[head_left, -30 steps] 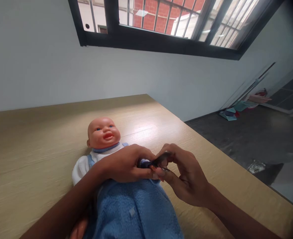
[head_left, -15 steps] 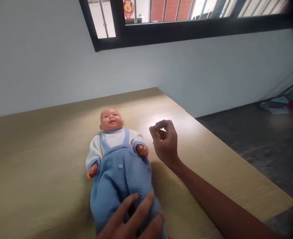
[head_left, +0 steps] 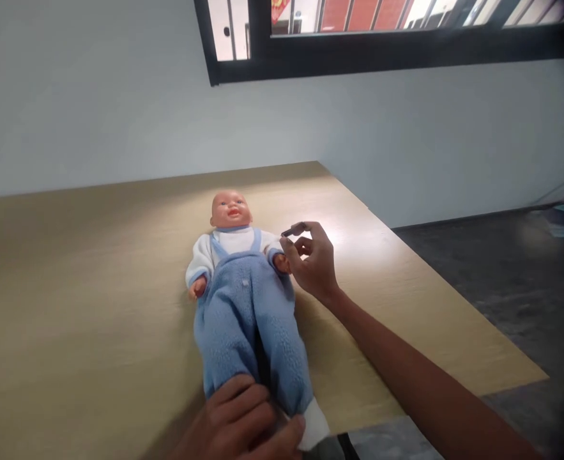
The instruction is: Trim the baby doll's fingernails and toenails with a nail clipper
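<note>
A baby doll (head_left: 243,287) in blue fleece overalls and a white shirt lies face up on the wooden table (head_left: 94,268), head toward the wall. My left hand (head_left: 241,425) is closed around the doll's feet at the near table edge, next to its white sock. My right hand (head_left: 310,262) hovers beside the doll's left arm, fingers pinched on a small dark clipper-like tool (head_left: 294,229) that pokes out above the fingertips.
The table's right edge drops to a dark floor (head_left: 492,287). A pale wall (head_left: 119,102) runs behind the table, with a black-framed barred window (head_left: 358,38) above. Some teal things lie at the far right on the floor.
My left hand let go of the doll's arm and slid down to its feet. My right hand drew the tool away from the doll's hand. The view pulled back, showing the whole doll.
</note>
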A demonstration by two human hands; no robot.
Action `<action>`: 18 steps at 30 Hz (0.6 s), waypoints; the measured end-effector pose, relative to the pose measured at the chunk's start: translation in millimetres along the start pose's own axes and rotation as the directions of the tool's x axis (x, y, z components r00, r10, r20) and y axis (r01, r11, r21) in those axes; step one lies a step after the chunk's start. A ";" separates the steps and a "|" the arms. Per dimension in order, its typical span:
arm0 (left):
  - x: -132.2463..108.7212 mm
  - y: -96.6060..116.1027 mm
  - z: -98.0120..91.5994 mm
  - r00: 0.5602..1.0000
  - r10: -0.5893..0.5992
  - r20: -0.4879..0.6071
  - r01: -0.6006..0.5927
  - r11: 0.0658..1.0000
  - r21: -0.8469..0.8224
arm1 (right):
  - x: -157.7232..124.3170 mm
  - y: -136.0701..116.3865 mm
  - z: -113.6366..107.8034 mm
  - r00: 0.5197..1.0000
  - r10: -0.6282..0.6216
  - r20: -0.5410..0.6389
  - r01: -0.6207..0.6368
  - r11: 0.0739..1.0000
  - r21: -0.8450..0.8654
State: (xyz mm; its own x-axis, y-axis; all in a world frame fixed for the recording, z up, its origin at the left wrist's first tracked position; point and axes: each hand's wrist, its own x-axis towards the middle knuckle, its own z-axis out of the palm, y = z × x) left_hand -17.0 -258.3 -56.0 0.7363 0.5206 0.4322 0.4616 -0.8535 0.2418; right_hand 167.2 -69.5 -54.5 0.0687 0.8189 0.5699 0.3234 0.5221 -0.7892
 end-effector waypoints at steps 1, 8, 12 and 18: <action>-0.9 1.7 -1.5 1.000 0.002 -0.009 -0.003 1.000 -0.021 | -0.1 -0.4 0.5 1.000 -0.021 0.008 0.021 1.000 -0.012; -25.5 7.5 20.5 0.938 -0.178 -0.297 0.091 0.955 -0.283 | -0.9 -39.3 -14.0 0.981 -0.194 0.029 0.195 0.981 -0.020; -27.4 14.5 29.2 0.876 -0.358 -0.323 0.247 0.908 -0.338 | -57.2 -96.7 -53.7 0.989 -0.105 -0.103 0.119 0.983 0.139; -27.3 18.8 28.2 0.882 -0.393 -0.260 0.305 0.897 -0.322 | -171.1 -128.5 -90.0 0.999 -0.020 -0.041 0.032 0.952 0.303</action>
State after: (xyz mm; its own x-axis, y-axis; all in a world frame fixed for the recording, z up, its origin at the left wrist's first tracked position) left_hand -14.5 -287.9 -87.7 0.3397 0.7890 0.5120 0.4790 -0.6136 0.6277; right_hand 198.8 -298.2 -30.0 0.1012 0.7977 0.5945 0.0241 0.5954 -0.8030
